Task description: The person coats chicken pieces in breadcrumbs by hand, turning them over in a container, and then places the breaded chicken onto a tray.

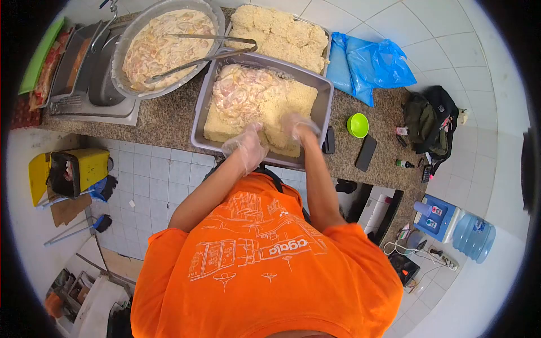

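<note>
A grey plastic bin [198,115] holds pale breadcrumbs [304,98] and a heap of wet, battered raw meat pieces [239,93], probably chicken. My left hand [246,149], in a clear plastic glove, is over the bin's front side by the crumbs. Its thumb stands apart from the other fingers, which show only in part. On the right, my gloved right hand [298,127] touches the crumbs at the bin's front right. Motion smears its fingers, so what they hold cannot be made out. A crumb-covered mound [276,128] lies between both hands.
Behind the bin, a tray holds crumbed pieces [276,31]. Metal tongs [225,55] lie across a large bowl [116,67] of battered meat. Blue plastic bags [372,65], a lime-green bowl [357,125] and a dark phone [366,153] sit rightward. The sink [107,79] is left.
</note>
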Demonstrator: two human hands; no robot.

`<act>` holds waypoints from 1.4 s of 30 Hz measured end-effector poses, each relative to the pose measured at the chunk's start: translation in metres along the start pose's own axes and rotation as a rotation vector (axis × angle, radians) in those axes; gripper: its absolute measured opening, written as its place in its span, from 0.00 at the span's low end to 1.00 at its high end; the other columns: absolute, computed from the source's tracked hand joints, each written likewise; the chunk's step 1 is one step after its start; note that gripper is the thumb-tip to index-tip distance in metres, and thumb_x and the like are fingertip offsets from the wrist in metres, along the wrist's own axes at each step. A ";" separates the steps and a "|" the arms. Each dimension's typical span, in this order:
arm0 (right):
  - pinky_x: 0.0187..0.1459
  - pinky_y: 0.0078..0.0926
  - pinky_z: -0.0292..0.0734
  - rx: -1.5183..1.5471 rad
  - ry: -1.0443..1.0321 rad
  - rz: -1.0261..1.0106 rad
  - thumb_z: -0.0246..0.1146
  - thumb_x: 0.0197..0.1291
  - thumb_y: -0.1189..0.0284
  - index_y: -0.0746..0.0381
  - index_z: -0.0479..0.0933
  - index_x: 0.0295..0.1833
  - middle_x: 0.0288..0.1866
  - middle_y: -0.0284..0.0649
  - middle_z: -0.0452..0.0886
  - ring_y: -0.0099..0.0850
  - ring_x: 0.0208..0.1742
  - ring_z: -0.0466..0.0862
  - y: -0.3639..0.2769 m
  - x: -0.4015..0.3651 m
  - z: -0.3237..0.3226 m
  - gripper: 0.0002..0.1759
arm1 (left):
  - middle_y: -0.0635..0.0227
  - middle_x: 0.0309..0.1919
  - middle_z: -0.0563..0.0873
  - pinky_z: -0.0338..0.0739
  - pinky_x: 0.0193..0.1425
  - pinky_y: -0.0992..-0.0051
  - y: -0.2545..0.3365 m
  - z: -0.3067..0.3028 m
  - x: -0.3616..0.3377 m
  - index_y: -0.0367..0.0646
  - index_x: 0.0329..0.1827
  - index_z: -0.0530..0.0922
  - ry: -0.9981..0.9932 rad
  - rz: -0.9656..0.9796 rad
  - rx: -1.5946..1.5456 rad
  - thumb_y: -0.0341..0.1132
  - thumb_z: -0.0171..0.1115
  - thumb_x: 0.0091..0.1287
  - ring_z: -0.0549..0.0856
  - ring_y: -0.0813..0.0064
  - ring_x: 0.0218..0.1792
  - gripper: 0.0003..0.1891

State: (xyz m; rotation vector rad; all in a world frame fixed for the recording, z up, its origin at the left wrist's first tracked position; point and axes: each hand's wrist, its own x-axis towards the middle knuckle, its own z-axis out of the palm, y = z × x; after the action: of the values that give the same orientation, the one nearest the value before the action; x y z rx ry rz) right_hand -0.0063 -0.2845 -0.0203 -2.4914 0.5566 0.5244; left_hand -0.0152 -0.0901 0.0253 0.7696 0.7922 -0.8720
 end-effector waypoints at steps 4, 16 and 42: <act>0.39 0.40 0.73 0.182 -0.206 0.038 0.58 0.58 0.63 0.65 0.80 0.40 0.40 0.53 0.83 0.43 0.40 0.82 0.032 0.053 0.035 0.15 | 0.54 0.63 0.68 0.52 0.74 0.54 -0.017 -0.044 0.052 0.37 0.62 0.63 -0.115 0.072 -0.062 0.46 0.47 0.65 0.64 0.57 0.69 0.27; 0.56 0.37 0.74 -0.180 -0.009 -0.048 0.58 0.57 0.62 0.59 0.78 0.49 0.51 0.49 0.81 0.46 0.56 0.79 0.055 0.055 0.040 0.17 | 0.46 0.73 0.49 0.45 0.77 0.52 0.003 -0.039 0.013 0.31 0.71 0.49 -0.041 0.058 -0.162 0.44 0.43 0.69 0.48 0.49 0.75 0.33; 0.44 0.21 0.75 0.489 -0.174 -0.210 0.65 0.53 0.69 0.67 0.72 0.58 0.45 0.35 0.80 0.22 0.42 0.78 -0.024 0.018 -0.140 0.27 | 0.40 0.72 0.51 0.52 0.76 0.56 0.010 -0.057 0.003 0.25 0.73 0.40 -0.208 0.037 -0.350 0.43 0.39 0.71 0.55 0.45 0.72 0.36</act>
State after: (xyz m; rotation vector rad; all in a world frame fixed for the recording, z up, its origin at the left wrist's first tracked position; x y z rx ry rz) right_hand 0.0551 -0.3499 0.0914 -1.9874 0.3036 0.4529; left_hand -0.0209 -0.0397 -0.0020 0.3771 0.7179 -0.7401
